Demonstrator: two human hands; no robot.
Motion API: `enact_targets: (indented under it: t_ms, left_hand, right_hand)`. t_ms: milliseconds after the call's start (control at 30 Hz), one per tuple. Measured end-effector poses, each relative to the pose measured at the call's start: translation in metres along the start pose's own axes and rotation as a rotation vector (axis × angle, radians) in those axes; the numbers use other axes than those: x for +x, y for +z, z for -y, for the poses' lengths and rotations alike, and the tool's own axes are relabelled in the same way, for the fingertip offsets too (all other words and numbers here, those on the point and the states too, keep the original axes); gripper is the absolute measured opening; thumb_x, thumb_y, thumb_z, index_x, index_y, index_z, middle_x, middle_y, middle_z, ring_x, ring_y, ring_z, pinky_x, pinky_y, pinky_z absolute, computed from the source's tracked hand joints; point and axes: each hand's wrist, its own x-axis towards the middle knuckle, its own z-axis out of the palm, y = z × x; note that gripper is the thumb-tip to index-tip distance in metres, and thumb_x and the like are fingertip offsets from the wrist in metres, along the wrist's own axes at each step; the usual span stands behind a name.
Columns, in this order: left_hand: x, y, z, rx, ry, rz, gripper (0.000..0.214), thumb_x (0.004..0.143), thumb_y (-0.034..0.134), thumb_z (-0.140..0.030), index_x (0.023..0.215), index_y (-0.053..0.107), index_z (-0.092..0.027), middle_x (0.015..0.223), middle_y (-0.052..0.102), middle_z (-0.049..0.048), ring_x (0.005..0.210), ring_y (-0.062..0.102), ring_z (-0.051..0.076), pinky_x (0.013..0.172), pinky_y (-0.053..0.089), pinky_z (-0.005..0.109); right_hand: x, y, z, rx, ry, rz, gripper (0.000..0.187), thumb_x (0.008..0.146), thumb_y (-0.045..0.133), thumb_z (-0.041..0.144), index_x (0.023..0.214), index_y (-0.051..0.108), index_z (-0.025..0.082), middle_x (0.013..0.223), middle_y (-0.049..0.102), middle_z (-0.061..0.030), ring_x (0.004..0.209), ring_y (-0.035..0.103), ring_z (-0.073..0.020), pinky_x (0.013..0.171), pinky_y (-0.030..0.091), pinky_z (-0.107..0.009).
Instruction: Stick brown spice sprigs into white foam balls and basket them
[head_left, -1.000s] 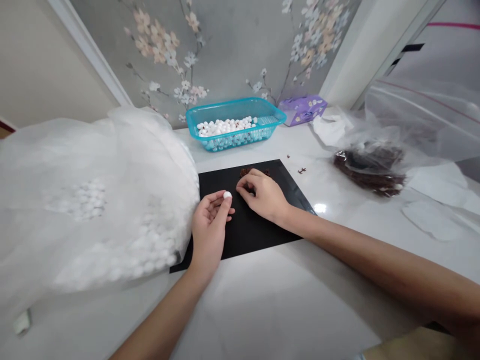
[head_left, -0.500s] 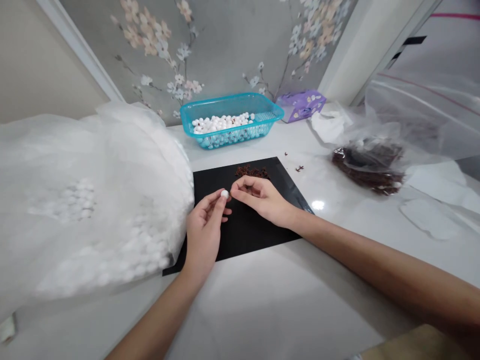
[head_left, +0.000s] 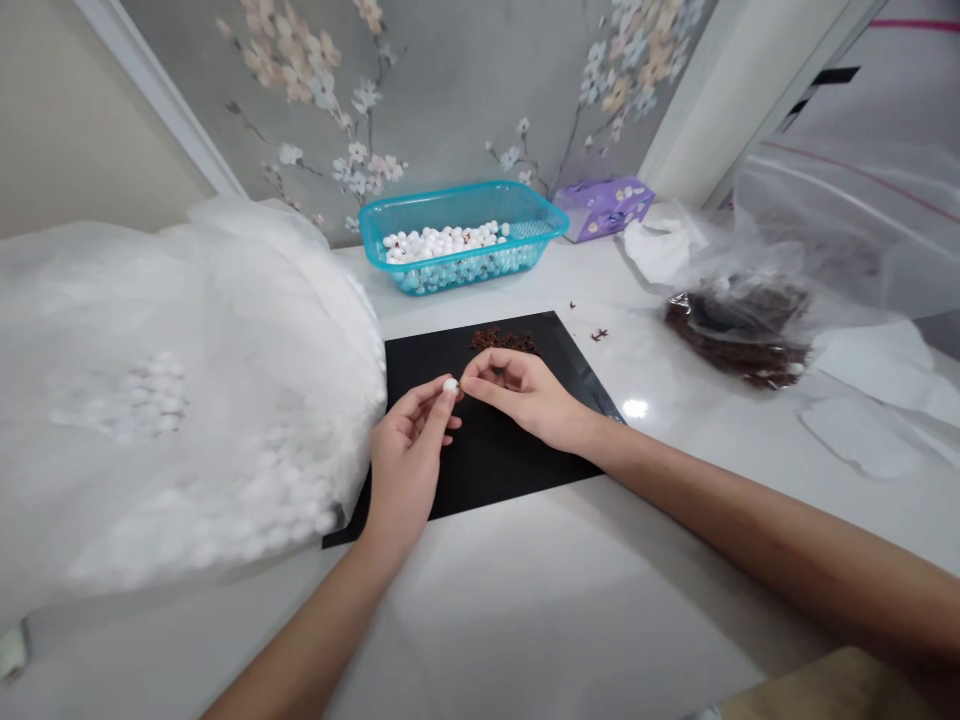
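My left hand (head_left: 409, 450) pinches a small white ball (head_left: 450, 385) between thumb and fingertips, above a black mat (head_left: 495, 450). My right hand (head_left: 525, 395) is right beside it, with its fingertips pinched together and touching the ball; what they hold is too small to see. A little heap of dark brown bits (head_left: 504, 340) lies on the mat's far edge, just beyond my right hand.
A teal basket (head_left: 465, 215) of white balls stands at the back. A big clear bag of white balls (head_left: 172, 400) fills the left. On the right lie a clear bag of brown bits (head_left: 742, 335), white paper (head_left: 862, 440) and a purple tissue pack (head_left: 604, 205).
My right hand lifted from the brown heap and came to the ball in my left hand. Both hands have stayed together since half a second ago.
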Motion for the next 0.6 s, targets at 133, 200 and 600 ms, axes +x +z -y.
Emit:
enact_targets:
  t_ms: [133,200,600]
  left_hand:
    - [-0.0012,0.0002,-0.0004,0.009,-0.001,0.006,0.034,0.076,0.060,-0.044,0.101,0.065,-0.022,0.094,0.067,0.0034,0.071,0.058,0.011,0.060,0.047,0.020]
    - [-0.0015,0.0003,-0.0005,0.012,0.004,0.006,0.033,0.076,0.060,-0.044,0.100,0.065,-0.022,0.093,0.067,0.0034,0.070,0.058,0.010,0.060,0.046,0.020]
    - [0.0001,-0.0008,-0.0012,0.044,0.003,0.069,0.032,0.076,0.060,-0.043,0.100,0.066,-0.022,0.088,0.067,0.0020,0.069,0.056,0.009,0.058,0.044,0.018]
  right_hand:
    - [-0.0004,-0.0008,-0.0016,0.006,-0.011,-0.007,0.020,0.075,0.063,0.035,0.074,0.054,0.017,0.065,0.051,0.0036,0.059,0.047,-0.0080,0.060,0.040,-0.024]
    - [-0.0006,-0.0012,-0.0017,0.028,-0.007,0.002,0.019,0.075,0.063,0.035,0.073,0.054,0.018,0.067,0.055,0.0025,0.061,0.050,-0.0084,0.062,0.041,-0.025]
    - [0.0019,-0.0047,0.0004,0.170,0.076,0.035,0.022,0.066,0.072,0.032,0.071,0.057,0.017,0.065,0.060,0.0035,0.056,0.052,-0.0066,0.055,0.041,-0.022]
